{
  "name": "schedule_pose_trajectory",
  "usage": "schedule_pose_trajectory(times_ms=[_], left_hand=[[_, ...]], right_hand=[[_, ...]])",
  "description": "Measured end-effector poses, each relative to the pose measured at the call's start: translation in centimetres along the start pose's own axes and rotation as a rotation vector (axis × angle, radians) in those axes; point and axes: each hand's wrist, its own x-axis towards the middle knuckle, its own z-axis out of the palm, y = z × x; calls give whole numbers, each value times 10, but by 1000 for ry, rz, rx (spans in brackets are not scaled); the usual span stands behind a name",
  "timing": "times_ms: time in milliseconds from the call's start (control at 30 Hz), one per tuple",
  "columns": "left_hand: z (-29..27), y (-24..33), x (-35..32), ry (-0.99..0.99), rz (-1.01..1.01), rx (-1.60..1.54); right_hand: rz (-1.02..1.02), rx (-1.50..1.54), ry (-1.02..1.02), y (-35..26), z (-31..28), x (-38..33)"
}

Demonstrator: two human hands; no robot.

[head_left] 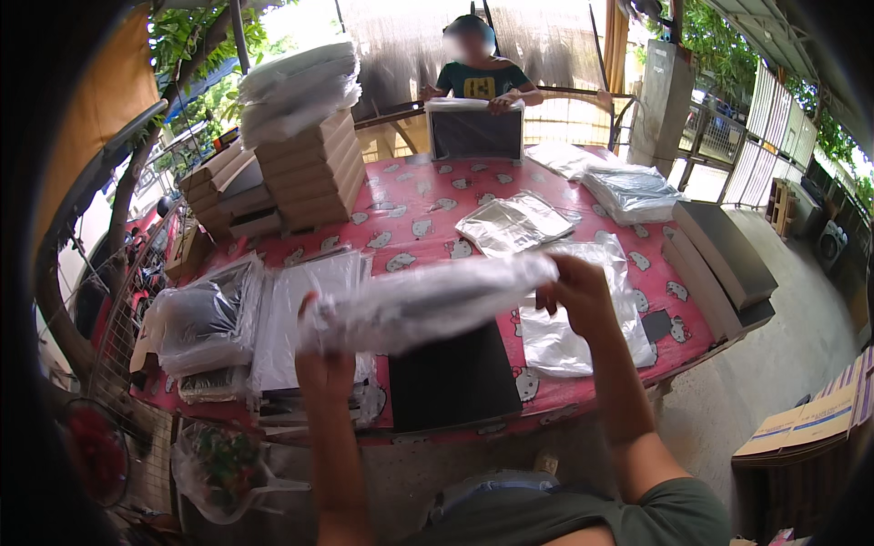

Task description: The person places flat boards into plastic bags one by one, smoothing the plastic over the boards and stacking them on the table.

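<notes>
Above the pink patterned table [414,205] I hold up a clear plastic-wrapped flat package [428,300], tilted and smeared by motion, with something dark inside. My left hand [326,369] grips its left end. At the other end, my right hand [581,293] pinches the plastic near the corner. Below the package lies a black flat panel [455,378] on the table. Beside it, under my right forearm, are clear plastic bags [587,346] spread flat. On the left, close to my left hand, rests a stack of white, plastic-covered flat sheets [287,314].
Plastic-wrapped dark items [205,314] are piled at the left edge. Stacked cartons [305,173] carry wrapped packages at the back left. Across the table a person [478,77] holds a framed dark panel [476,135]. Dark-topped boxes [724,259] stand at the right edge.
</notes>
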Motion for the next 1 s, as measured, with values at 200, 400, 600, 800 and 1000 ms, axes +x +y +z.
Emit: schedule_pose_trajectory(times_ms=[200,400,600,800,1000], left_hand=[[-71,-42,84,472,116,680],[-163,-75,39,596,-30,895],[-109,-62,14,410,401,1580],[-102,-52,-66,470,-335,788],[-108,-82,-159,577,-352,814]], right_hand=[[114,-251,127,103,-4,71],[-91,-544,22,202,-15,44],[-5,-252,110,158,-4,53],[649,146,-39,149,-18,-19],[925,216,-1,157,-16,-119]])
